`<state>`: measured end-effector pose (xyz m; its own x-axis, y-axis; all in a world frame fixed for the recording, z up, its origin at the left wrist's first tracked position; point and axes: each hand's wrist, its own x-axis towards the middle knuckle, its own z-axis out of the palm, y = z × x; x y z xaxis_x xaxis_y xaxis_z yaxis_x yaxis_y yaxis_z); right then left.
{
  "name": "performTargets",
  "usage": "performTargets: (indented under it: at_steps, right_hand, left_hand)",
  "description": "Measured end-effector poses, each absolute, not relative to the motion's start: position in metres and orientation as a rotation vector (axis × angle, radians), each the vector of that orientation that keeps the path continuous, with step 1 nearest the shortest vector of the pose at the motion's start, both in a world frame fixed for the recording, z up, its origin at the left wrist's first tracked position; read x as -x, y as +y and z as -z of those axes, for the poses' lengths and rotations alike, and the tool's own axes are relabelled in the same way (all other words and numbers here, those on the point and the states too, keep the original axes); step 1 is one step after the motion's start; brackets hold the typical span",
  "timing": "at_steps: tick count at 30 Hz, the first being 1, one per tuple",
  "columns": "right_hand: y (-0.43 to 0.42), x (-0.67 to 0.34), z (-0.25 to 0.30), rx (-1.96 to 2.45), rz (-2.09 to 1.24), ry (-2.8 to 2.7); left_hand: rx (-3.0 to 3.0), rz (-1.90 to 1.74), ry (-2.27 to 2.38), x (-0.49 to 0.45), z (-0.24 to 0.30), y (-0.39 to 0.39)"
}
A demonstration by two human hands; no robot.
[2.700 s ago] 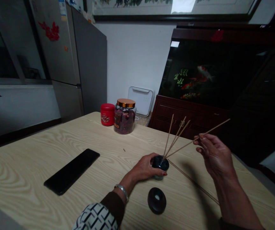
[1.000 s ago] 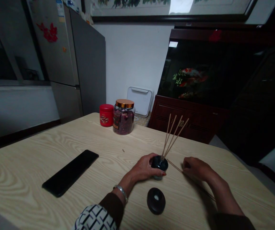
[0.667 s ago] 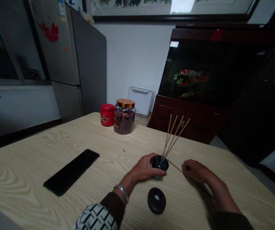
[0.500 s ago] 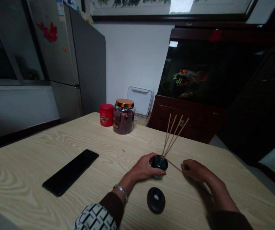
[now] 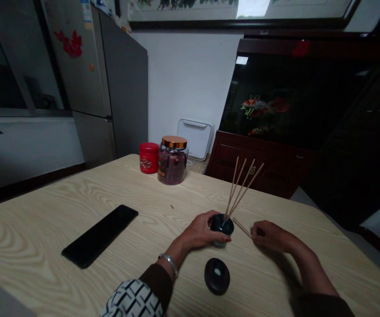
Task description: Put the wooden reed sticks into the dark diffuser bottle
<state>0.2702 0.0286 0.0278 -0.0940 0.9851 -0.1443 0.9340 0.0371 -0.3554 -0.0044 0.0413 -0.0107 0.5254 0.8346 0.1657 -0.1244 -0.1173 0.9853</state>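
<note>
My left hand (image 5: 200,230) is wrapped around a dark, rounded reed diffuser bottle (image 5: 222,225) standing on the table. Several thin reed sticks (image 5: 242,191) rise from the bottle's mouth, fanned out and leaning right. With its fingers pinched, my right hand (image 5: 270,236) grips another reed stick (image 5: 242,228), which slants up-left so that its tip is close to the bottle's right side. A dark, round cap-like piece (image 5: 217,276) with a shiny light spot lies on the table in front of the bottle.
A black phone (image 5: 100,235) lies flat on the wooden table (image 5: 38,229) at left. A red canister (image 5: 149,157) and a copper-lidded jar of dried purplish-red contents (image 5: 172,162) stand at the far edge. A tiny brown bit (image 5: 172,206) lies mid-table. Behind is a fish tank (image 5: 276,105).
The view has shifted slightly. My right hand stays pinched on its stick beside the bottle, and the left hand keeps its hold; little else differs.
</note>
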Motion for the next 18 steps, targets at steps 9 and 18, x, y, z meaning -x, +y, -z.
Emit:
performTargets:
  at_steps: [9, 18]
  right_hand:
    - [0.018, -0.273, -0.076, 1.441, -0.802, -1.628]
    - [0.02, -0.257, -0.095, 0.992, -0.778, -0.849]
  left_hand:
    - [-1.482, -0.933, 0.646, 0.006, 0.011, 0.041]
    - [-1.483, -0.913, 0.662, 0.006, 0.008, 0.041]
